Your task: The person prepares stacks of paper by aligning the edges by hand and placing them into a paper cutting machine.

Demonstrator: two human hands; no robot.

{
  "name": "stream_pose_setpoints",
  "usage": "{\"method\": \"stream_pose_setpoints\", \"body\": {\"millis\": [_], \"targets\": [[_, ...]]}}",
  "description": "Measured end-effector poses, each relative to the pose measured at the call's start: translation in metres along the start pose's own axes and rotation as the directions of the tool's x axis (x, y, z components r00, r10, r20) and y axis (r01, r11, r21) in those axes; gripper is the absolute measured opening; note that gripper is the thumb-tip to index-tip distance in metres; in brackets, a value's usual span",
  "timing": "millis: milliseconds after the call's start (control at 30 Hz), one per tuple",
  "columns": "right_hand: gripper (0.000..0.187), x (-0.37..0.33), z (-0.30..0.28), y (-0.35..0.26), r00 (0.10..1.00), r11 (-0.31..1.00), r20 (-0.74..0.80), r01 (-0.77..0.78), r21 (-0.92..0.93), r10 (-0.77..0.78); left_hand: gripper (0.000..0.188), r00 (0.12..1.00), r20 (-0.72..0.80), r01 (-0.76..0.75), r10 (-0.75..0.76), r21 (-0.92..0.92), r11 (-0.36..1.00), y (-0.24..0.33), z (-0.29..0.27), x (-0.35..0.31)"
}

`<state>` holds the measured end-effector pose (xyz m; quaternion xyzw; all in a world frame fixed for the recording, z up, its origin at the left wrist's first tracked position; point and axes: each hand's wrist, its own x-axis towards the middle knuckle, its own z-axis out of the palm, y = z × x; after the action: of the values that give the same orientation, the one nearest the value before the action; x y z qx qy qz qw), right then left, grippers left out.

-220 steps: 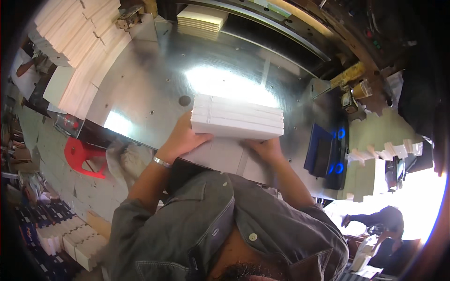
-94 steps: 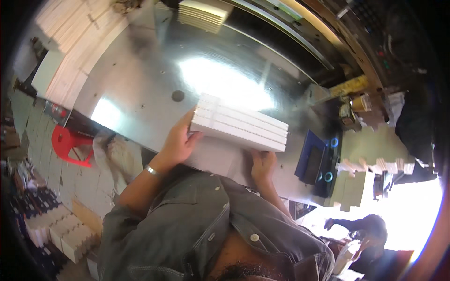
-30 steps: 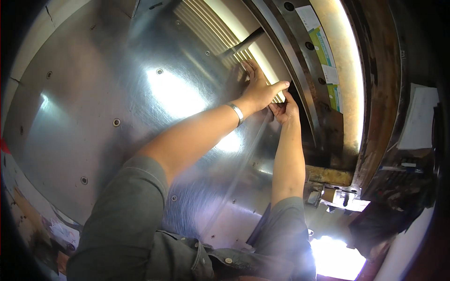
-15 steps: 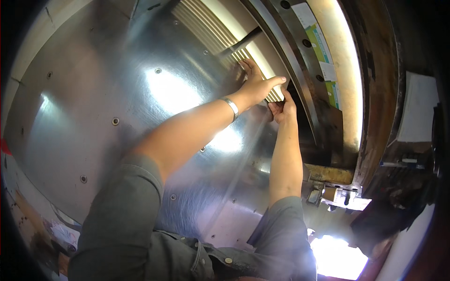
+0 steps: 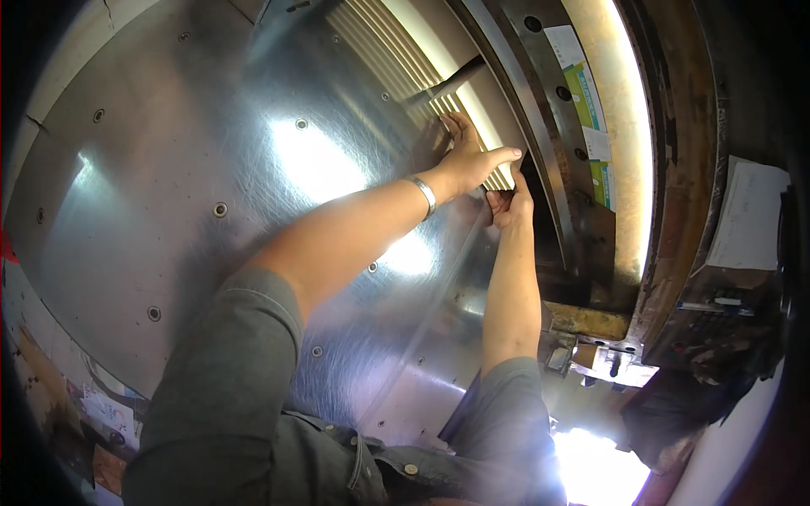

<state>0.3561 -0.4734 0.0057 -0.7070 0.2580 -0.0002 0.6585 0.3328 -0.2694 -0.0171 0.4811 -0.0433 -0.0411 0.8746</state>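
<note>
A pale stack of what looks like paper [image 5: 503, 179], banded in ridged layers along its near side, lies on the metal table by the machine's dark crossbar. My left hand [image 5: 468, 162], with a silver band at the wrist, grips its near side; the fingers run along the ridges and the thumb stretches over the right end. Against that same end, my right hand [image 5: 515, 202] presses with its thumb up and its fingers curled at the lower corner. Beyond a dark gap, a longer pale ridged stack [image 5: 392, 51] continues up and left. Some fingertips are hidden.
The shiny metal table [image 5: 169, 169] is scratched and dotted with small round fittings. A curved dark crossbar [image 5: 540, 160] borders the stacks, with green and white labels [image 5: 582, 93] behind it. A lit strip [image 5: 629, 126] runs farther right, near a white sheet [image 5: 747, 211].
The whole view has shifted slightly, with the table and machine appearing a little lower. Both hands keep their places on the stack, and their grip looks nearly the same.
</note>
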Motion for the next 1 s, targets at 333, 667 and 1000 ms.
{"method": "stream_pose_setpoints", "body": {"millis": [333, 667, 1000], "targets": [[0.088, -0.024, 0.024, 0.049, 0.720, 0.692, -0.013, 0.660, -0.293, -0.693, 0.134, 0.999, -0.002, 0.042, -0.042, 0.001, 0.999, 0.001, 0.003, -0.003], [0.054, -0.057, 0.046, 0.026, 0.832, 0.756, -0.114, 0.426, -0.496, -0.543, 0.118, 1.000, 0.012, -0.005, 0.005, 0.037, 0.999, -0.003, 0.000, 0.001], [0.059, -0.038, 0.038, 0.037, 0.797, 0.668, -0.061, 0.458, -0.587, -0.600, 0.125, 0.997, 0.053, 0.058, -0.059, 0.031, 0.998, -0.002, -0.008, 0.000]]}}
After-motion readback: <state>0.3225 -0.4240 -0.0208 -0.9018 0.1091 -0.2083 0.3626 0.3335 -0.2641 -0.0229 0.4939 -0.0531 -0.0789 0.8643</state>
